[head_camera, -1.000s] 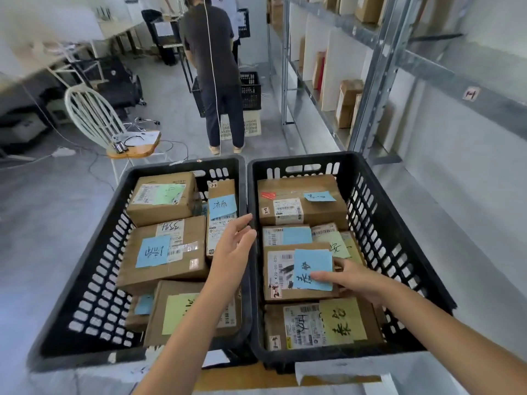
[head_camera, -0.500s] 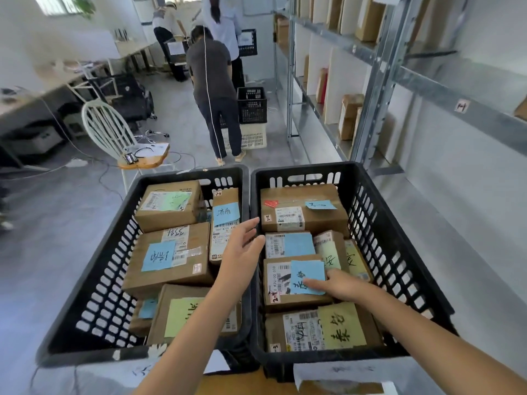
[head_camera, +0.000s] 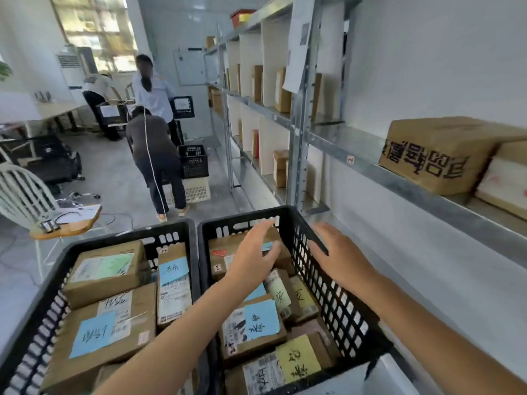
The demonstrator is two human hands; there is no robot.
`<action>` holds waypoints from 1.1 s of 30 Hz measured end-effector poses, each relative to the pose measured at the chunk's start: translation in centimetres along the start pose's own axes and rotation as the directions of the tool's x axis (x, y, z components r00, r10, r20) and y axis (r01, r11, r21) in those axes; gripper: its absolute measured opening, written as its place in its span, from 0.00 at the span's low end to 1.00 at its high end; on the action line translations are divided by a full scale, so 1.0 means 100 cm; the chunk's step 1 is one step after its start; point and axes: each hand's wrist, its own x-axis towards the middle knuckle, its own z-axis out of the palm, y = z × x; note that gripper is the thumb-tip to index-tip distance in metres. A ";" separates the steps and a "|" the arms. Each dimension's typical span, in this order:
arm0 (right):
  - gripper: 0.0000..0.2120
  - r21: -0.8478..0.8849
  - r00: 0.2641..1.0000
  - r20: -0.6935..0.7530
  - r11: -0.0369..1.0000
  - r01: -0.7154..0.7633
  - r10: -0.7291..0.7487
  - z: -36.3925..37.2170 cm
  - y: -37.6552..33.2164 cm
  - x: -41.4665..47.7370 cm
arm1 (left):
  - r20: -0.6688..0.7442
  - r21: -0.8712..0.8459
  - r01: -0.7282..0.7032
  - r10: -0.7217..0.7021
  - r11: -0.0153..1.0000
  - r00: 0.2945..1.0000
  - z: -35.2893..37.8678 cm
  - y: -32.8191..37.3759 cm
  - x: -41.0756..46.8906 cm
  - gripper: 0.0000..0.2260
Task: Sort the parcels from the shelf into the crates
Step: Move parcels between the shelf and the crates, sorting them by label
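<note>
Two black plastic crates stand side by side below me, the left crate (head_camera: 37,317) and the right crate (head_camera: 336,303), both full of brown cardboard parcels with blue, green and yellow notes. My left hand (head_camera: 253,258) hovers with spread fingers above the far parcels of the right crate and holds nothing. My right hand (head_camera: 339,255) is raised over the right crate's right wall, fingers straight and empty. On the metal shelf (head_camera: 399,183) to the right lies a brown parcel with black writing (head_camera: 445,155), and next to it a white-labelled parcel (head_camera: 507,181).
Further shelf bays (head_camera: 256,109) hold upright parcels between white dividers. Three people (head_camera: 156,155) work in the aisle ahead beside a black crate stacked on a white one (head_camera: 194,172). A white chair (head_camera: 25,195) with papers stands at the left.
My right hand left the blue-noted parcel and rose over the crate's right wall. My left hand moved from the crates' shared rim to above the right crate. The view tilted up towards the shelf.
</note>
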 end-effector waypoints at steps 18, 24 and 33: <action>0.25 -0.251 0.787 -0.588 0.884 -0.395 0.185 -0.207 0.006 -0.122 | 0.168 -0.203 -0.650 0.680 0.733 0.714 0.076 0.215 0.061 0.23; 0.26 -0.261 0.648 -0.717 0.763 -0.591 0.257 -0.252 0.018 -0.194 | 0.202 -0.329 -0.735 0.805 0.592 0.558 0.123 0.280 0.042 0.22; 0.18 -0.177 0.544 -0.728 0.652 -0.737 0.417 -0.279 0.039 -0.265 | 0.196 -0.395 -0.598 0.700 0.697 0.687 0.177 0.319 -0.007 0.19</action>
